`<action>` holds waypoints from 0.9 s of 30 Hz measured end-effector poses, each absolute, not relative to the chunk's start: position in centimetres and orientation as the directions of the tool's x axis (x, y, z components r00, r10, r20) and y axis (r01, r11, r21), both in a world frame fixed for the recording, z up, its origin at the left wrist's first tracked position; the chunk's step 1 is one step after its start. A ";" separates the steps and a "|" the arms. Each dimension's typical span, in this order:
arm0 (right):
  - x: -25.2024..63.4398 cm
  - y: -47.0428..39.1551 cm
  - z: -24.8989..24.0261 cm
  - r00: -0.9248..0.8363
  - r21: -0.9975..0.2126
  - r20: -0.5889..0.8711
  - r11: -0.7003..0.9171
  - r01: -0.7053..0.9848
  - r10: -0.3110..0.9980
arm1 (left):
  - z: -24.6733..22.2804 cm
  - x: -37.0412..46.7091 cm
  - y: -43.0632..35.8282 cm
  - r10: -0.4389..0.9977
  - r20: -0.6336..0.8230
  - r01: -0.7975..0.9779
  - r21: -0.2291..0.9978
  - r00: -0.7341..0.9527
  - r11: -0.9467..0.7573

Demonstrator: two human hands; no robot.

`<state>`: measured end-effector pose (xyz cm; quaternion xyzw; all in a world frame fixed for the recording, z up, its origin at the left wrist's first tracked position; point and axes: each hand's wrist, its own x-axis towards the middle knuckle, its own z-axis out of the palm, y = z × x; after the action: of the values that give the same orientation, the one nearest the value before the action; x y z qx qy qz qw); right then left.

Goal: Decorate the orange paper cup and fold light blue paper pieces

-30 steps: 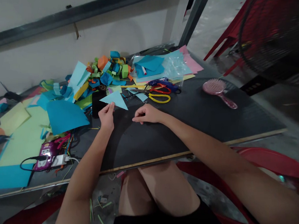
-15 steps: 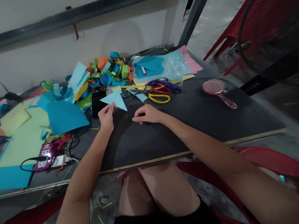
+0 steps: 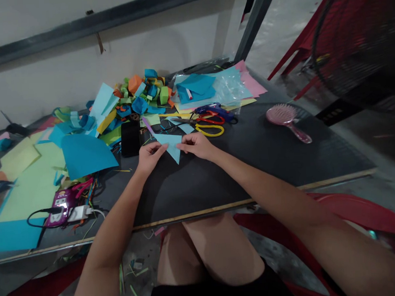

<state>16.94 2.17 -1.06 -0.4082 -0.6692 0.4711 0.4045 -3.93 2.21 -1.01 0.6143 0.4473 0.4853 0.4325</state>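
A light blue paper triangle (image 3: 172,143) is held between both hands above the dark table (image 3: 193,188), one corner pointing down toward me. My left hand (image 3: 151,156) pinches its left side between thumb and fingers. On the right edge, my right hand (image 3: 197,145) grips it with thumb and curled fingers. Just beyond the paper lie scissors with red and yellow handles (image 3: 210,129) and a blue hot glue gun (image 3: 218,111). A purple pen-like stick (image 3: 148,126) and a black phone (image 3: 130,138) rest behind my left hand.
Folded paper pieces in several colours (image 3: 140,95) are heaped along the wall. Paper sheets (image 3: 23,194) and a purple power strip (image 3: 62,205) cover the left side. A pink hairbrush (image 3: 282,115) lies at right, near a fan (image 3: 358,44). Plastic-wrapped paper (image 3: 229,85) sits at the back.
My left hand has brought the paper triangle right and turned it, so its corner points down. My right hand has moved up and taken hold of its right edge.
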 end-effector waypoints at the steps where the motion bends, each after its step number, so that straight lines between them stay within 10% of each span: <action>1: 17.0 2.1 -1.1 -0.353 -0.955 0.165 0.238 0.175 0.921 | -0.9 -3.9 2.2 0.966 0.227 0.140 0.960 0.121 -0.243; 27: 16.5 1.8 -0.5 -0.469 -0.997 0.053 0.073 0.023 0.882 | -1.3 -3.9 1.9 0.968 0.248 0.073 0.967 -0.046 -0.244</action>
<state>16.52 1.83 -0.51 -0.3581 -0.6317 0.5793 0.3705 -3.92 1.90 -1.29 0.5605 0.4641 0.5548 0.4033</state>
